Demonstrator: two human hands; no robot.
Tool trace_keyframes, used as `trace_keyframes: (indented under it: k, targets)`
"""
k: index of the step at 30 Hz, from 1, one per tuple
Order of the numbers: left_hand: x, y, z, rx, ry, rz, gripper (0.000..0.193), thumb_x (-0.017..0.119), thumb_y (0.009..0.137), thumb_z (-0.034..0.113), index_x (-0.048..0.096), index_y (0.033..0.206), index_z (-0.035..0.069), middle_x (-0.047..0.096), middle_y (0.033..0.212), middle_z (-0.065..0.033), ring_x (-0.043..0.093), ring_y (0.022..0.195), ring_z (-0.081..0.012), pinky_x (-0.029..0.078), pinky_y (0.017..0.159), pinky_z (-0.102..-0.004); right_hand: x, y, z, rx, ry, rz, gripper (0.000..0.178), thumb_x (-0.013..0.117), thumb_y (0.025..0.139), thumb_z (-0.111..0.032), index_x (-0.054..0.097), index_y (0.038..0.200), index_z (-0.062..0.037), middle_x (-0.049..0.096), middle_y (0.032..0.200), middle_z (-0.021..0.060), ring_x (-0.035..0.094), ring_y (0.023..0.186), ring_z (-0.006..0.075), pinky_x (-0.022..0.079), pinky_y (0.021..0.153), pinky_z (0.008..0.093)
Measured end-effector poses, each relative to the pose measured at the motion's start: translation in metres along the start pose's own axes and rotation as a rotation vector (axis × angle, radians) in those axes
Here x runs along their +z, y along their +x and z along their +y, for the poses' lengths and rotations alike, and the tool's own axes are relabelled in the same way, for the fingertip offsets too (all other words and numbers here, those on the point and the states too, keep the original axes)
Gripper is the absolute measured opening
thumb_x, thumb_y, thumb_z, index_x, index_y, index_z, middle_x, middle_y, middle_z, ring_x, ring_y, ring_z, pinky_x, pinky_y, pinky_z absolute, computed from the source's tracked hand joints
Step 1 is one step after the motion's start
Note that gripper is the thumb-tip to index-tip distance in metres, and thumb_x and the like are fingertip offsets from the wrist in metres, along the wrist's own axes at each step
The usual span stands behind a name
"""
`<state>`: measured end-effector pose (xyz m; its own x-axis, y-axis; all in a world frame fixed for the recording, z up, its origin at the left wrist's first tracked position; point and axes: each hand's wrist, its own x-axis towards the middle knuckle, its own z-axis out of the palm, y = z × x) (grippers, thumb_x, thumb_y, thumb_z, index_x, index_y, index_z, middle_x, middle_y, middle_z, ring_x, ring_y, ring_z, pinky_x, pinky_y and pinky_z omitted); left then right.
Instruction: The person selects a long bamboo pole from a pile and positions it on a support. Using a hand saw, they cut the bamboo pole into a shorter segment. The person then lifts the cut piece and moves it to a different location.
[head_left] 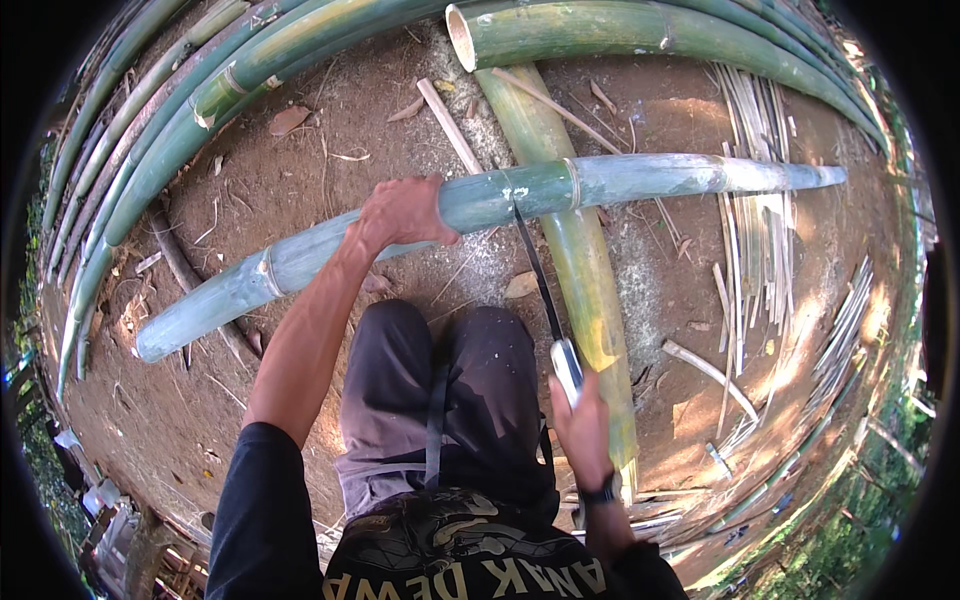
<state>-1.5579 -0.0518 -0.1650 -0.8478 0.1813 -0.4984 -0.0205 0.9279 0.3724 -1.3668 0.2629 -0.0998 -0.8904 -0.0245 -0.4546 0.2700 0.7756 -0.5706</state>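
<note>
A long green bamboo pole [640, 180] lies crosswise in front of me, resting over another, yellowish bamboo pole [585, 285]. My left hand [405, 212] is wrapped over the crosswise pole, left of its middle. In my right hand [582, 425] is the white handle of a hand saw [540, 275]. The saw's dark, narrow blade runs forward to the pole, meeting it a little right of my left hand, beside a small white mark. How deep the blade sits in the bamboo cannot be made out.
Thick green bamboo poles [570, 35] lie along the far side, with more stacked at the left [150, 190]. Thin split bamboo strips [762, 230] lie at the right. A dark branch [190, 275] is under the pole's left part. Pale sawdust [640, 270] covers some dirt.
</note>
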Motion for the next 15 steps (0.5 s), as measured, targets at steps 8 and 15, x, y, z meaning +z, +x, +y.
trace_keyframes:
  k: [8, 15]
  targets:
    - [0.004, 0.009, 0.015, 0.017, -0.019, 0.012, 0.080, 0.079, 0.059, 0.048, 0.060, 0.120, -0.001, 0.071, 0.102, -0.0228, 0.070, 0.095, -0.0387, 0.053, 0.090, -0.0477, 0.054, 0.144, -0.023, -0.162, -0.069, 0.142, 0.036, 0.064, 0.096, -0.030, 0.052, 0.105, 0.0031, 0.065, 0.076, 0.0287, 0.065, 0.072, 0.0485, 0.049, 0.055, 0.0499]
    - [-0.004, -0.002, 0.004, 0.002, -0.006, 0.006, 0.083, 0.077, 0.060, 0.049, 0.058, 0.122, -0.002, 0.070, 0.108, -0.0242, 0.069, 0.099, -0.0379, 0.054, 0.090, -0.0475, -0.010, -0.013, 0.007, -0.019, 0.068, 0.024, 0.040, 0.063, 0.096, -0.031, 0.053, 0.109, 0.0057, 0.065, 0.076, 0.0265, 0.068, 0.070, 0.0421, 0.051, 0.058, 0.0463]
